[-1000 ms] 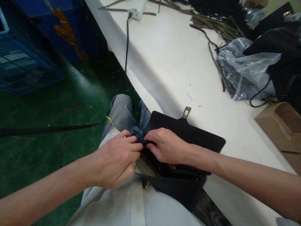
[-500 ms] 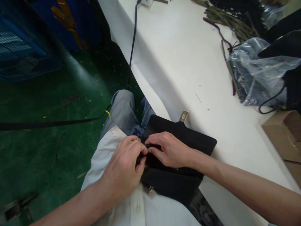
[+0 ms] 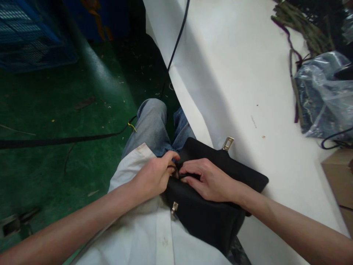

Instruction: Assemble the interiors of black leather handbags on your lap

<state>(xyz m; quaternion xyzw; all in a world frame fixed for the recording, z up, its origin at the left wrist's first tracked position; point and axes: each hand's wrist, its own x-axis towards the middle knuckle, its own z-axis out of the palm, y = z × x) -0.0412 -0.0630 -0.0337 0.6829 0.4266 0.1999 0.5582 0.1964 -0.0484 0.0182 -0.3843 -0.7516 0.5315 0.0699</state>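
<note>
A black handbag (image 3: pixel 204 213) rests against my lap and the table edge, its flap folded back. On the flap's edge sits a gold metal clasp plate (image 3: pixel 228 144), and a small turn-lock (image 3: pixel 174 208) is fixed on the bag's front. My right hand (image 3: pixel 206 179) pinches a dark edge or strip at the bag's opening between thumb and fingers. Close beside it, my left hand (image 3: pixel 157 173) is curled at the bag's side end, with a thin dark loop showing by its fingers. What the left fingers grip is mostly hidden.
The white table (image 3: pixel 220 73) spreads to the right. On it lie a clear plastic bag (image 3: pixel 325 92), a bundle of drab strips (image 3: pixel 306 29) and a cardboard box (image 3: pixel 339 176). A black cord (image 3: pixel 179 36) hangs over the edge. A blue crate (image 3: pixel 33 40) stands on the green floor.
The camera view has shifted. My left hand has turned and its fingers have moved around the bag's end. The bag's front has tilted up, and my right hand still pinches at the opening.
</note>
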